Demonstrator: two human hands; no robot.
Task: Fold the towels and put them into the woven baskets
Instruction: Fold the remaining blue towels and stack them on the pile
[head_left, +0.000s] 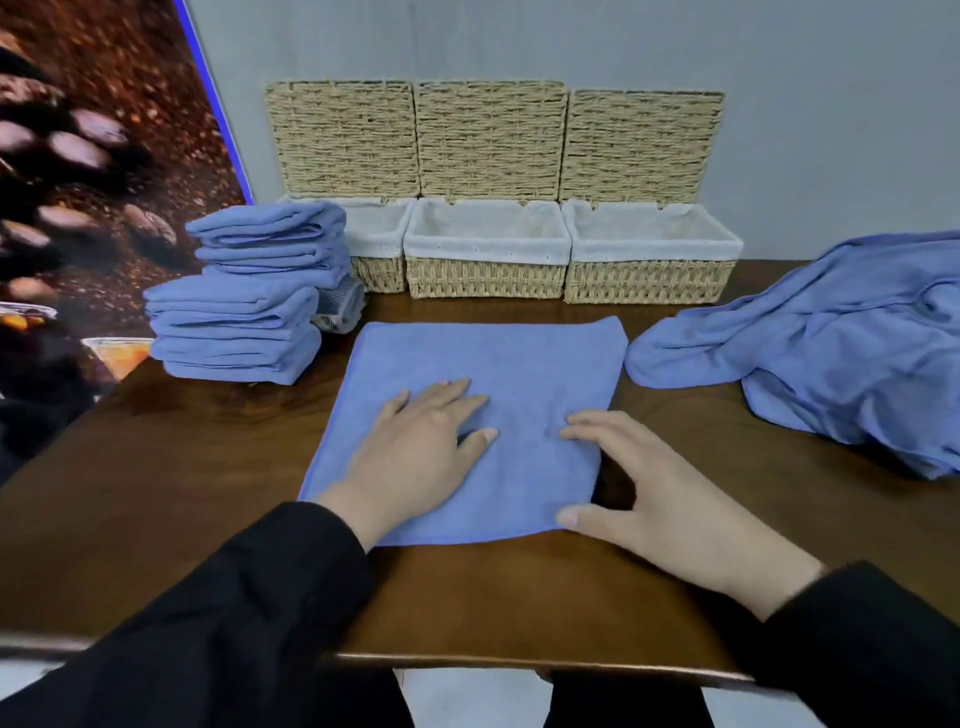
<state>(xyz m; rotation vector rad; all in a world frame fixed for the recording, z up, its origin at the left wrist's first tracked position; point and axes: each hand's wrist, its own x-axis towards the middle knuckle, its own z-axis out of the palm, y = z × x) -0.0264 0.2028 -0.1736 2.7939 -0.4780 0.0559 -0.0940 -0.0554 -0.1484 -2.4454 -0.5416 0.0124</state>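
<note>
Even, soft indoor light from above, moderately bright. Faint shadows under the hands and beside the folded towel stack (244, 296). Dull sheen on the wooden table (519, 597) near its front edge. Wide-angle bending at the edges: table edge curves, poster (93, 182) stretched and soft. Overall slightly soft, centre sharpest.

Single head-worn view, looking forward and down, close over the table (519, 587), wall behind

Dark wooden table (182, 493), grey wall (675, 47) behind, coffee-bean poster (93, 156) (blue-edged) at left
</note>
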